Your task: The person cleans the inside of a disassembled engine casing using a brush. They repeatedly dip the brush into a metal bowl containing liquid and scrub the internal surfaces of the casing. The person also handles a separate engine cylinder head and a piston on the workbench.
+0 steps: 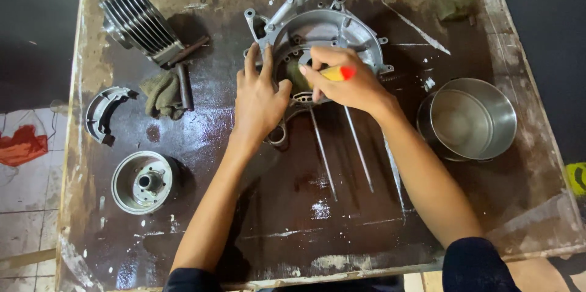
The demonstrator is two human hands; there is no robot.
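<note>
A grey metal engine crankcase lies at the far middle of a worn, wet brown table. My left hand rests flat on its near left rim, fingers spread against the casing. My right hand grips a tool with a yellow and red handle and holds it inside the round opening of the crankcase. The tool's working end is hidden by my fingers. Long metal studs stick out from the casing toward me.
A finned engine cylinder lies far left, with a dirty rag and a rod beside it. A brake shoe and a round drum hub sit at the left. A steel pot stands right.
</note>
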